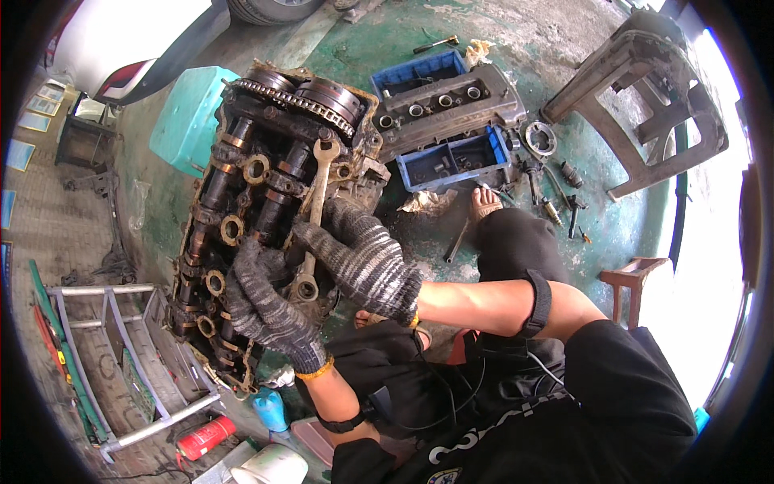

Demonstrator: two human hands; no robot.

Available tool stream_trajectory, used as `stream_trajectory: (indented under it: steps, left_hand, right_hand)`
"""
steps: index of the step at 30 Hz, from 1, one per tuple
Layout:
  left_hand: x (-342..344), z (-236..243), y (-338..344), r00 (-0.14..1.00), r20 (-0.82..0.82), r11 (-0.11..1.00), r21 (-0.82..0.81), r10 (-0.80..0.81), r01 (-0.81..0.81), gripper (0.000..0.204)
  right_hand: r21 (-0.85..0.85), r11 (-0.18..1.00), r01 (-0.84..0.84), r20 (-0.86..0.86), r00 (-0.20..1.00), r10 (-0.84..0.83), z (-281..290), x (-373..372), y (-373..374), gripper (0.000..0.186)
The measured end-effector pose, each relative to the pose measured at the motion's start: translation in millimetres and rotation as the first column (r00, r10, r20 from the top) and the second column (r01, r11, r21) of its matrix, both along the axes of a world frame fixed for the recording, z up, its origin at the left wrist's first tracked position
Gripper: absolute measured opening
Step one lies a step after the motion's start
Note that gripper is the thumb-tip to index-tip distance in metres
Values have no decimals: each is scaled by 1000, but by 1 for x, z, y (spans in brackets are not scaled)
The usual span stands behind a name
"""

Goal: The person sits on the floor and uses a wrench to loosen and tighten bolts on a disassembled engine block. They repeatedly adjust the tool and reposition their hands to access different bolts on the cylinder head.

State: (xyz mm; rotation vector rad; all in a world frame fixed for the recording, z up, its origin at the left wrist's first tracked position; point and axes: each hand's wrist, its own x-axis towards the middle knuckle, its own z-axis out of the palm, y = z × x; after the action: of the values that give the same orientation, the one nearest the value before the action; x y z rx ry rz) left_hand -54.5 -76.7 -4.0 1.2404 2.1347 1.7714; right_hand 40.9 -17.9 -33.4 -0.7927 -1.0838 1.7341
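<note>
An engine cylinder head (201,219) fills the left centre, exposed camshafts running lengthwise and a chain with two round sprockets at its top. A combination wrench (322,177) lies diagonally along its right side. My right hand (359,262), in a striped grey knit glove, has bent fingers closed across the wrench's middle, leaving both ends visible. My left hand (274,306), in a matching glove, rests on the lower part of the head, left of the wrench's ring end. Its fingers are bent together; what they hold, if anything, is hidden.
Behind are a valve cover (451,109), blue part bins (476,169), loose parts (572,173) and a turquoise container (181,117). A large cast frame (669,133) and small stool (625,278) stand right. A metal ladder (121,298), fire extinguisher (205,438) and car (121,40) are left.
</note>
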Motion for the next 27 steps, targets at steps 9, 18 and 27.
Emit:
stream_trajectory:
  steps: [9, 18, 27]
  left_hand:
    - [-6, -1, -8, 998, 40, 991, 123, 43, -48, 44]
    - [-24, -4, -10, 936, -285, 974, 150, 207, -170, 32]
    - [-35, 8, -4, 621, -781, 920, -189, 71, -344, 28]
  right_hand:
    - [1, 987, 163, -5, 987, -163, 3, -23, 3, 33]
    - [58, 976, 210, 52, 976, -213, 2, -24, 4, 29]
    - [-353, 925, -142, -218, 974, 67, 31, 28, 15, 17]
